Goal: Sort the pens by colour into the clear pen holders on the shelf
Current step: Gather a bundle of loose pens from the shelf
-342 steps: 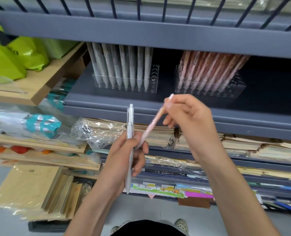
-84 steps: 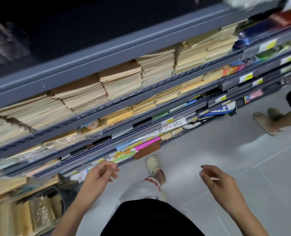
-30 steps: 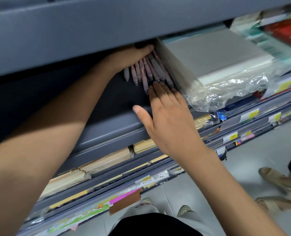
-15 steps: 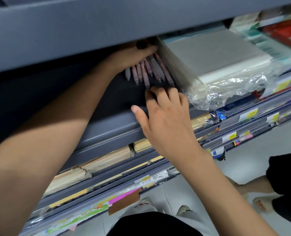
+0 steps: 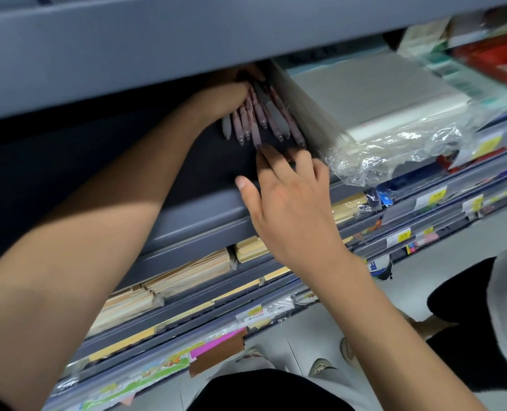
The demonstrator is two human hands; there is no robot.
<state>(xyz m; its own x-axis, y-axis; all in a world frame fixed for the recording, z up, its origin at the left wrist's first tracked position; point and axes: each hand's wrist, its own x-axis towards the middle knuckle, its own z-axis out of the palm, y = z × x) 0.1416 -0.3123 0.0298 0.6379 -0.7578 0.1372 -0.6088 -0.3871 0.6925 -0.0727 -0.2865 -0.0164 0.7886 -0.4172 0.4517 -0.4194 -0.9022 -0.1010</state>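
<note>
Pens [image 5: 258, 123], about eight of them, fan out on a dark grey metal shelf [image 5: 205, 209] in the upper middle of the frame. Roughly six are slim dusky-pink barrels and two are pale grey, all with tips pointing toward the lower edge; blur makes the count approximate. One left hand [image 5: 225, 94] reaches in from the lower left, under the lip of the shelf above. It curls over the pens' upper ends and holds them in a bunch, its fingertips hidden. One right hand [image 5: 290, 203] comes up from the lower right with four fingers straight and close together, thumb stuck out to the left. Its index fingertip [image 5: 262, 154] touches the tip of the longest pink pen. Just right of the pens sits one thick rectangular stack of pale paper [image 5: 376, 93] wrapped in crinkled clear plastic. Lower tiers hold flat stacks of kraft-brown notebooks [image 5: 187, 271] and small yellow price labels [image 5: 436, 197]. A second person [image 5: 465, 307] in dark clothing shows at lower right.
</note>
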